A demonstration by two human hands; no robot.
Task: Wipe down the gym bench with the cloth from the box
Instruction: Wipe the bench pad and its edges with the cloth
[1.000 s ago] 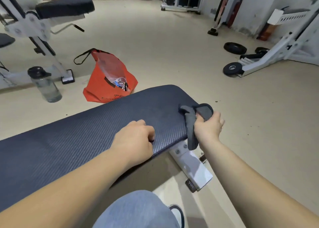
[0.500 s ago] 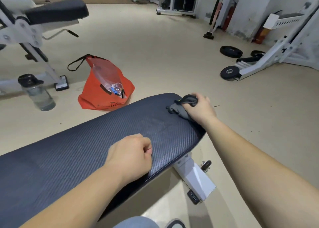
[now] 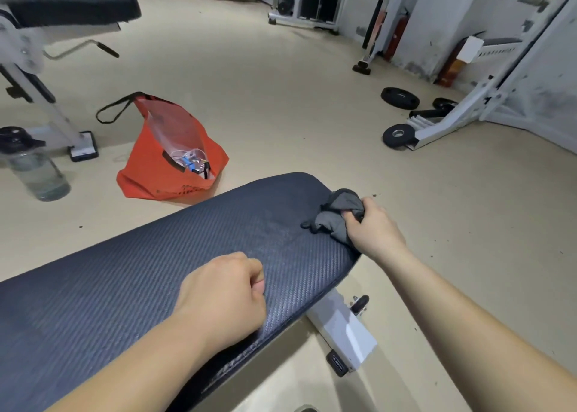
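While right hand grips crumpled grey cloth, ribbed bench pad underneath.

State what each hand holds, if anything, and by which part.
The right hand grips the bunched grey cloth by its right end. The left hand, a fist, holds nothing.

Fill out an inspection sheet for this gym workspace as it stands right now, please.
Surface: dark textured bench pad on a white frame.
Job's things: grey cloth, bunched, on the pad's far right end.
Clutter: red bag, open, on the floor beyond the bench; water bottle upright at left.
Hands: right hand grips the cloth; left hand rests on the pad as a fist, holding nothing.
Cables: nothing seen.
Surroundings: weight plates on the floor by a white rack; another padded bench at upper left.
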